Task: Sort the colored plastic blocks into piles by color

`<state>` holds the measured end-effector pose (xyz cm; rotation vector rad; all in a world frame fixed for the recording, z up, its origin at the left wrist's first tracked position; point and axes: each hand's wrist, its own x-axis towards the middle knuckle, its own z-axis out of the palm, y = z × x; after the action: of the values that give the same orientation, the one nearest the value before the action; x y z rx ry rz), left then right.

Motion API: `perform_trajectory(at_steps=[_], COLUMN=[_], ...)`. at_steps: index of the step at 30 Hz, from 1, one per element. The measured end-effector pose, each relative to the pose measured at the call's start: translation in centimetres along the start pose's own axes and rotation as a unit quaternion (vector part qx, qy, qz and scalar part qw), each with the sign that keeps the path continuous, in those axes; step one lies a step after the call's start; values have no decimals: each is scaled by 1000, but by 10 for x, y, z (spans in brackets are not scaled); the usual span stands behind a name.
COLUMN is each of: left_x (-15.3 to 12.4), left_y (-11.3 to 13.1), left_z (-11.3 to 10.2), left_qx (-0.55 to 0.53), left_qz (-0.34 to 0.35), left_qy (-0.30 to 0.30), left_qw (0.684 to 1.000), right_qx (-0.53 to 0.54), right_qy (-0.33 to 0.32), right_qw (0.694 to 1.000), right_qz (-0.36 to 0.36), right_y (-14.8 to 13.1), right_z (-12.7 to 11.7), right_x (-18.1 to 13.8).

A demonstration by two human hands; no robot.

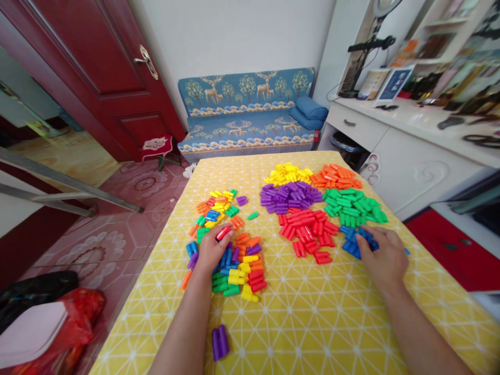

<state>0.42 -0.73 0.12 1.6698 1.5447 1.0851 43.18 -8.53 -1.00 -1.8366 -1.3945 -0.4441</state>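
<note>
Just left of middle, the left hand (212,250) pinches a red piece (224,232) in its fingers. At right, the right hand (385,256) bends over blue pieces (352,244); I can't tell its grip. Pieces look light, hard, slippery; pinch their sides.

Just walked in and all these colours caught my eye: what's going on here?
A person's left hand holds a red piece among mixed pieces, while the right hand is at the blue pile; whether it grips anything is unclear. Between and beyond them lie a red pile, a purple pile, a yellow pile, an orange pile and a green pile. Two purple pieces lie apart, nearer the person.
</note>
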Motion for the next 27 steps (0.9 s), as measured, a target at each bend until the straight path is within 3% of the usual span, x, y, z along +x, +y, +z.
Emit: perform_trajectory(at_steps=[3,6,9,13,16,21,27], left_x=[0,-1,-2,-5,-5,-2,-1], left_y=[0,3,7,8,7,5,8], left_z=[1,0,-2,-4,-3,0,-1], left_qx=[-3,-6,-44,-101,-95,-22,47], left_qz=[2,12,36,40,30,57,124], left_qy=[2,-12,1,24,16,-3,-58], left_qw=[1000,1000,998,994,995,998,989], right_qx=[39,135,255,345,361,346,351], right_qy=[35,31,-88,-278,-321,-315,-322], right_qw=[999,990,962,890,869,879,873], right_qz=[1,-3,-53,-110,-109,-89,-104], right_y=[-15,-51,-104,-174,-209,-230,-233], right_z=[-4,-6,2,31,58,88,91], right_x=[3,6,-2,-28,-44,-48,-50])
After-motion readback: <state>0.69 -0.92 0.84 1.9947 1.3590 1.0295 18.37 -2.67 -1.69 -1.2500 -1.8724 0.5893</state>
